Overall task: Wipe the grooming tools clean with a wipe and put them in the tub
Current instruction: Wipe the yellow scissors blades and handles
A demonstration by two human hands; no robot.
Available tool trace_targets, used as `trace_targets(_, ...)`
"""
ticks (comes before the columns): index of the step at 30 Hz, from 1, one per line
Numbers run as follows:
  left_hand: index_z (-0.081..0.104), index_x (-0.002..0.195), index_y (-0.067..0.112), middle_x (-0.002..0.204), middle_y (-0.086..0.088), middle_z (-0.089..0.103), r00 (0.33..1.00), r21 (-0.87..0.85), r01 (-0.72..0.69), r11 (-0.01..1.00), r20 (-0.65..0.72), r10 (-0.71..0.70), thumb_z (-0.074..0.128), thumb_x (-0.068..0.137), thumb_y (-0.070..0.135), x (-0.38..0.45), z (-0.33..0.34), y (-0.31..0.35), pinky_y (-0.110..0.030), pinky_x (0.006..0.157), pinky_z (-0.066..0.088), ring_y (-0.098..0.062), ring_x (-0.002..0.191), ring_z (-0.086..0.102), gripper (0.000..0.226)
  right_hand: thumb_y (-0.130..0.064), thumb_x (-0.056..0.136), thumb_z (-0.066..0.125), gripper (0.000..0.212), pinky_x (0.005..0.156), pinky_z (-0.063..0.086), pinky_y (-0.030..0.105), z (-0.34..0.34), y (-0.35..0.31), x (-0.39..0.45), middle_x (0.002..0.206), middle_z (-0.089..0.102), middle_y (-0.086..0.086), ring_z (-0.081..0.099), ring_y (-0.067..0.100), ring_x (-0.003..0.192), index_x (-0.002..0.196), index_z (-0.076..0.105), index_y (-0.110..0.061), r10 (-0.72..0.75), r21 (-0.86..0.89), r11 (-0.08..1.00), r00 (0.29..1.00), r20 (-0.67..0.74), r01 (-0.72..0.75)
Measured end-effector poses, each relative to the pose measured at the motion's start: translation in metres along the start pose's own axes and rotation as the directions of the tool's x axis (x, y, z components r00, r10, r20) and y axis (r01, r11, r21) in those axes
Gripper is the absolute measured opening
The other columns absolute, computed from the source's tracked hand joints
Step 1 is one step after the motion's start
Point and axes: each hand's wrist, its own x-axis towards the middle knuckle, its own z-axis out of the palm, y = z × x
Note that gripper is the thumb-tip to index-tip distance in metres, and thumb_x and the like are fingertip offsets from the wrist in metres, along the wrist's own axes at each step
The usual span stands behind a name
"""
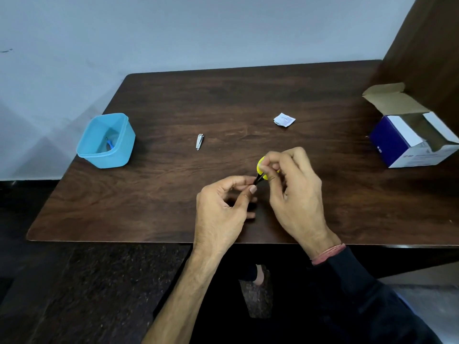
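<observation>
Near the front edge of the dark wood table [173, 100], a bit right of the middle, both hands are bunched up around one small tool. It's a pair of little scissors [260, 170] with yellow handles and a dark blade end. The left hand [223, 207] has its fingers curled in, and the thumb and forefinger pinch the dark tip. The right hand [293, 192] is curled around the yellow handle end, fingers wrapped close over it. I think there might be a bit of wipe tucked under the right fingers, but honestly the view is too tight there to tell, so take that with a grain of salt.

Over by the left edge sits the blue tub [105, 141], open on top, with one small blue-handled tool [110, 144] already lying in the bottom of it. Between the tub and the hands, roughly mid-table, a silver nail clipper [199, 141] lies flat on the wood, well apart from both.

Further back, toward the right of the middle, there's a torn white sachet [284, 119] lying on its own. At the right edge stands a blue and white cardboard box [407, 140] with its flaps open, right against a dark wood panel. The right wrist has a reddish thread band [327, 254] just above a dark sleeve [372, 299].
</observation>
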Motion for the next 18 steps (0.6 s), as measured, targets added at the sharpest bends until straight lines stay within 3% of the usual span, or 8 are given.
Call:
trace_targets(2,0.088,0.106,0.023,0.095,-0.003,0.084,1.0,-0.001,-0.001,1.0,-0.004,0.001,0.079,0.101,0.003,0.0003,-0.0003,0.0,-0.042,0.065,0.07,-0.025,0.085,0.083,0.022,-0.002,0.105,0.069,0.013,0.081,0.058,0.033,0.0003,-0.0019,-0.0017,0.111,0.06,-0.004,0.065,0.006,0.093,0.111,0.073,-0.013,-0.022,0.011,1.0,1.0,0.018,0.022)
trace_targets(5,0.087,0.106,0.02,0.092,-0.004,0.083,1.0,0.005,0.001,1.0,-0.012,-0.001,0.079,0.101,0.002,-0.0009,0.0012,0.0015,-0.038,0.062,0.069,-0.022,0.083,0.083,0.02,0.001,0.106,0.067,0.012,0.083,0.056,0.028,-0.0025,0.0026,0.0021,0.113,0.059,-0.003,0.064,-0.003,0.097,0.11,0.071,-0.009,0.058,0.046,0.998,0.989,-0.137,-0.052)
trace_targets(9,0.087,0.108,0.017,0.092,-0.004,0.083,1.0,0.012,-0.007,1.0,0.009,0.007,0.078,0.101,0.001,-0.0008,0.0007,0.0011,-0.038,0.062,0.069,-0.022,0.082,0.083,0.019,-0.005,0.107,0.065,0.013,0.081,0.059,0.04,0.002,0.0032,0.0009,0.114,0.06,-0.008,0.067,0.009,0.099,0.112,0.071,-0.015,0.005,-0.01,1.0,1.0,0.005,-0.005)
trace_targets(11,0.087,0.109,0.015,0.093,-0.005,0.083,1.0,-0.002,0.0,1.0,0.013,0.0,0.078,0.101,0.0,-0.0014,0.0002,0.0013,-0.036,0.061,0.069,-0.021,0.083,0.083,0.019,-0.006,0.107,0.065,0.013,0.08,0.059,0.043,0.0026,0.004,0.0009,0.113,0.061,-0.008,0.066,0.011,0.098,0.111,0.072,-0.016,0.007,-0.021,1.0,1.0,-0.002,-0.007)
trace_targets(16,0.087,0.109,0.016,0.094,-0.005,0.083,1.0,-0.002,-0.006,1.0,0.017,0.006,0.078,0.102,0.001,-0.0011,0.0004,0.001,-0.036,0.062,0.069,-0.02,0.082,0.083,0.019,-0.007,0.106,0.067,0.012,0.082,0.058,0.038,0.0018,0.0056,0.0022,0.112,0.062,-0.007,0.067,0.009,0.099,0.111,0.074,-0.016,0.006,-0.037,0.999,1.0,0.006,-0.006)
trace_targets(18,0.087,0.109,0.017,0.095,-0.005,0.083,1.0,0.003,-0.008,1.0,0.008,0.008,0.078,0.102,0.002,-0.0013,0.0006,0.0006,-0.036,0.062,0.069,-0.021,0.083,0.083,0.019,-0.006,0.105,0.068,0.011,0.082,0.057,0.031,0.0022,0.0069,0.0032,0.11,0.062,-0.007,0.065,0.003,0.096,0.109,0.074,-0.015,0.068,-0.01,0.998,0.996,-0.055,-0.069)
